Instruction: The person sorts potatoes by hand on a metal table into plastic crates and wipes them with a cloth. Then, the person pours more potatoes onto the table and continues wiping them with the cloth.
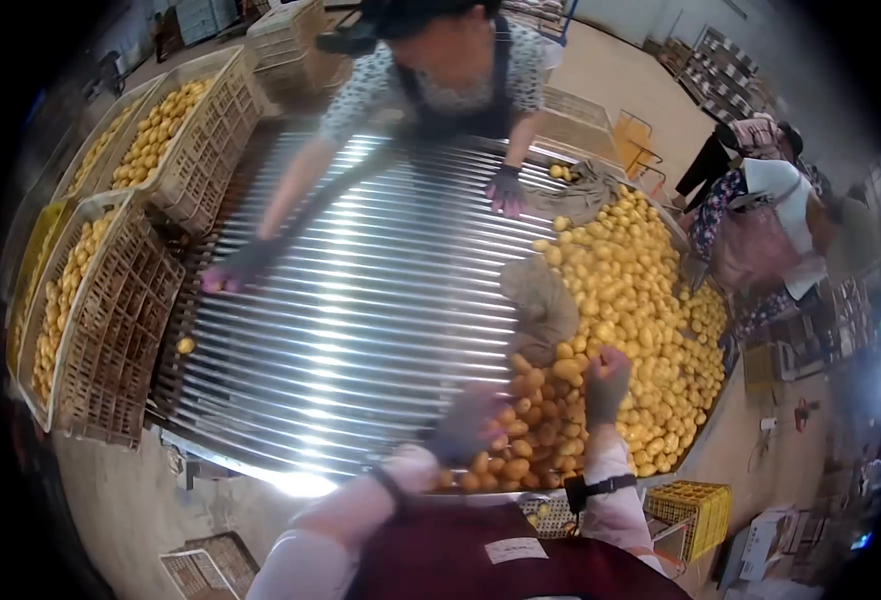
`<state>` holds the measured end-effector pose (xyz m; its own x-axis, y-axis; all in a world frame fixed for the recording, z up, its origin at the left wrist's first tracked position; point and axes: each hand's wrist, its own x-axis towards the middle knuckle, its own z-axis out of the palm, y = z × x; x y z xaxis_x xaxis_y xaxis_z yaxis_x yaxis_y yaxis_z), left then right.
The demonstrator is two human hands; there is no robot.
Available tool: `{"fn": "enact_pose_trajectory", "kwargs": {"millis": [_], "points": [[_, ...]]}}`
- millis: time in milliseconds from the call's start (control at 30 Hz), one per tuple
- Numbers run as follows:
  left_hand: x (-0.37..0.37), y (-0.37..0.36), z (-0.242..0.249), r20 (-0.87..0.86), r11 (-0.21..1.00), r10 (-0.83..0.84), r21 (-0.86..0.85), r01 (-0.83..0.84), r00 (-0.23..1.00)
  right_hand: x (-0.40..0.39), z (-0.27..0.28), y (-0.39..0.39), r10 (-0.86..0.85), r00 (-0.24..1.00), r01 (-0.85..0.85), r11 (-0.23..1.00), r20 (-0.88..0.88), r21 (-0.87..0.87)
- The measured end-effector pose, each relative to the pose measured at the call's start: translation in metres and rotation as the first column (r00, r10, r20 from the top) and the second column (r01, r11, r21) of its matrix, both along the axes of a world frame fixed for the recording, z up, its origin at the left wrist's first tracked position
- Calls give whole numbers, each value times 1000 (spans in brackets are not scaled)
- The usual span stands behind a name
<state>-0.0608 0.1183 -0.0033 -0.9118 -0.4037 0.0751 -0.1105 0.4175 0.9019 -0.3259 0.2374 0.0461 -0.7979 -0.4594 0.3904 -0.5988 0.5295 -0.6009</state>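
Observation:
Many yellow potatoes (650, 310) lie heaped at the right end of a metal roller table (380, 250). My right hand (608, 388), in a grey glove with bare-looking fingertips, is over the heap with its fingers curled in; what they hold, if anything, is hidden. At the near edge of the heap, my left hand (468, 425) is smeared by motion, beside browner-looking potatoes (535, 425) in shadow. Its fingers cannot be made out clearly. A grey-brown cloth (540, 308) lies between the bare rollers and the heap.
Across the table a person (450, 80) leans in, gloved hands over the rollers. Crates of potatoes (165, 130) stand at the left. One loose potato (186, 345) rests near them. Another person (760, 220) bends at the right. A yellow crate (695, 520) stands below right.

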Motion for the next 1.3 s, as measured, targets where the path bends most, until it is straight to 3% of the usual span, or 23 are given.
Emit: {"fn": "enact_pose_trajectory", "kwargs": {"millis": [67, 133, 167, 233, 300, 367, 433, 500, 600, 633, 667, 767, 867, 900, 967, 1000, 1033, 1067, 1100, 1133, 1200, 1267, 1300], "points": [[46, -33, 8, 20, 879, 86, -473, -66, 996, 12, 11, -36, 192, 962, -193, 981, -195, 14], [93, -42, 33, -55, 934, 228, -271, -234, 972, 22, 24, -61, 372, 895, -336, 925, -246, 177], [114, -43, 33, 130, 906, 201, -402, -134, 971, 24, 30, -72, 437, 867, -364, 884, -239, 294], [143, -22, 54, 250, 964, 181, -239, -120, 951, 20, 24, -92, 429, 895, -255, 719, -123, 647], [160, 6, 50, 370, 968, 201, -217, -126, 907, -11, -10, -105, 465, 884, -287, 611, -42, 738], [150, 33, 29, 463, 964, 201, -252, -89, 863, -73, -72, -91, 434, 898, -319, 758, -75, 569], [121, 50, 11, 461, 973, 174, -215, -81, 870, -86, -53, -64, 295, 954, -290, 952, 49, -99], [79, 58, -3, 446, 980, 153, -180, -79, 882, -78, 33, -31, 344, 883, -76, 775, 319, -627], [32, 64, 3, 373, 983, 136, -167, -77, 918, -107, 97, 43, 124, 992, -102, 739, -15, -666], [22, 65, 17, 313, 980, 132, -183, -77, 941, -105, 120, 65, -91, 996, 53, 742, -22, -668], [13, 69, 29, 251, 977, 127, -200, -77, 960, -139, 106, 94, 156, 988, -60, 454, 13, -889], [-10, 76, 53, 22, 988, 113, -105, -110, 993, -182, 97, 218, 66, 986, -167, 439, -154, -883], [21, 62, 42, -94, 971, 206, -103, -215, 974, -122, 92, 195, -325, 936, 195, 797, -134, -571], [51, 49, 42, -55, 932, 343, -103, -347, 938, -107, 79, 180, -146, 988, 149, 860, 44, -489], [107, 26, 32, -8, 831, 548, -105, -546, 836, -98, 5, 167, -92, 931, 164, 970, 354, -178], [143, 11, 29, -10, 698, 716, 29, -715, 698, -117, -59, 180, 113, 936, -114, 993, 334, -16], [163, -2, 109, 288, 492, 846, -98, -865, 449, -111, -103, 175, 277, 849, -261, 960, 450, -99], [221, -30, 56, -120, 383, 903, -211, -899, 413, -101, -117, 168, 176, 939, -204, 977, 296, 68], [278, -60, 51, -255, 231, 915, -305, -924, 313, -84, -127, 162, 76, 991, -99, 970, 112, 220], [336, -90, 47, -386, 49, 900, -376, -925, 205, -46, -114, 151, -19, 994, 58, 929, -107, 366], [410, -126, 111, -468, -225, 865, -683, -695, 180, -1, -77, 109, -97, 994, 92, 990, 45, 105], [462, -158, 173, -599, -454, 776, -748, -484, 197, 25, -58, 77, -74, 990, 91, 986, 120, -142], [490, -175, 196, -629, -530, 768, -732, -429, 123, 43, -23, 67, -136, 947, 247, 889, -292, 387]]}}
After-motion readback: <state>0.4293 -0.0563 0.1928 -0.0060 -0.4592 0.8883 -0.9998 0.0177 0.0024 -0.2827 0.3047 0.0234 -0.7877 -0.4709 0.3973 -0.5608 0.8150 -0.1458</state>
